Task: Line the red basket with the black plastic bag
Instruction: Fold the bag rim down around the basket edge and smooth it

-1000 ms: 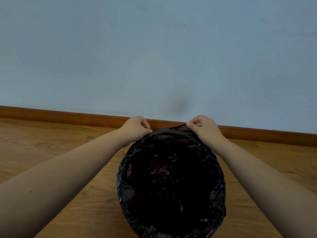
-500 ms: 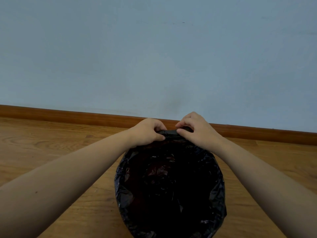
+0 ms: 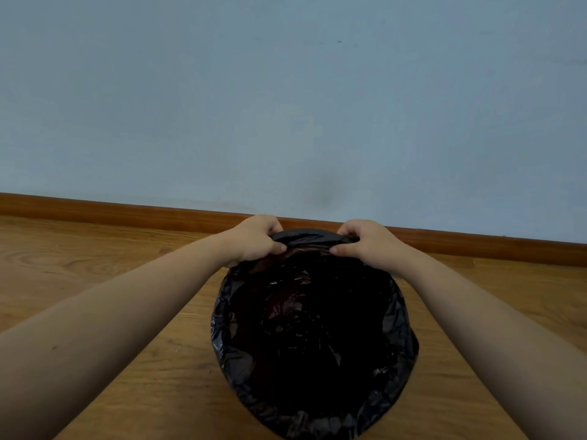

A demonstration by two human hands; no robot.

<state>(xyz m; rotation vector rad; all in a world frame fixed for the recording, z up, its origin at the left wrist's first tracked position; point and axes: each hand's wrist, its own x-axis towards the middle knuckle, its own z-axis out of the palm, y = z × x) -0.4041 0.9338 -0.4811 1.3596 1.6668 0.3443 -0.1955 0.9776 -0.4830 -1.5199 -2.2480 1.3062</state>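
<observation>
The black bag [image 3: 314,344] sits open on the wooden floor [image 3: 95,281], close to the wall [image 3: 286,106]. Its mouth is spread into a wide round opening and its body hangs down inside. The red basket is hidden under the plastic. The round, held-open shape suggests the bag is already seated in the basket, with the plastic folded outward along the near and side rim.

Both hands work the far edge. The left hand [image 3: 257,241] and right hand [image 3: 365,244] each pinch the bag's hem, fingers [image 3: 268,224] curled over the top and thumbs pressing from the near side. A taut strip of plastic stretches between them.

The job looks nearly done. What seems left is pulling this last stretch over the far rim and smoothing any slack.
</observation>
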